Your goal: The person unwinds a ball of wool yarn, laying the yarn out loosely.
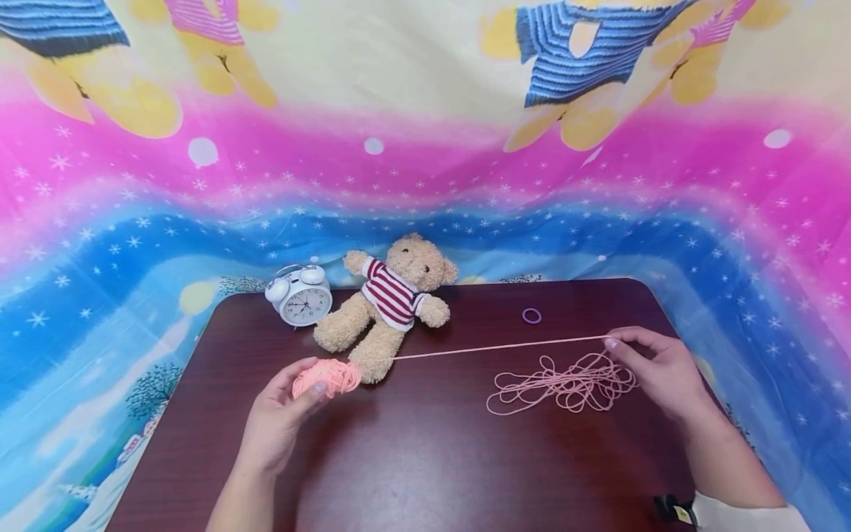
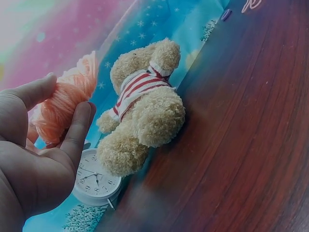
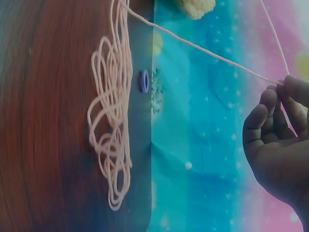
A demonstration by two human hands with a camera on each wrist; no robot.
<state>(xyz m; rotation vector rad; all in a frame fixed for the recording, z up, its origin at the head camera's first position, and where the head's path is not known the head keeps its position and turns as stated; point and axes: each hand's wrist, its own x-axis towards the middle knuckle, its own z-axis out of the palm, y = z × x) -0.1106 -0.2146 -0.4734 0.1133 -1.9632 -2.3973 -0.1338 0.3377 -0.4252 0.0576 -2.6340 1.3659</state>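
Note:
My left hand (image 1: pixel 279 414) grips a small ball of pink yarn (image 1: pixel 326 377) between thumb and fingers, above the left part of the table. From the ball a strand (image 1: pixel 492 347) runs straight across to my right hand (image 1: pixel 665 373), which pinches it between thumb and forefinger. Under that strand, a tangle of loose pink yarn (image 1: pixel 565 384) lies in loops on the table, close to the right hand. In the left wrist view the ball (image 2: pixel 65 99) sits between thumb and fingertips. The right wrist view has the strand (image 3: pixel 203 48) reaching the pinching fingertips (image 3: pixel 295 89).
A teddy bear (image 1: pixel 395 295) in a striped shirt lies at the back of the dark table (image 1: pixel 425 458), beside a white alarm clock (image 1: pixel 306 299). A purple ring (image 1: pixel 531 316) lies behind the loose yarn. Printed cloth (image 1: pixel 425 170) hangs around the table's far sides.

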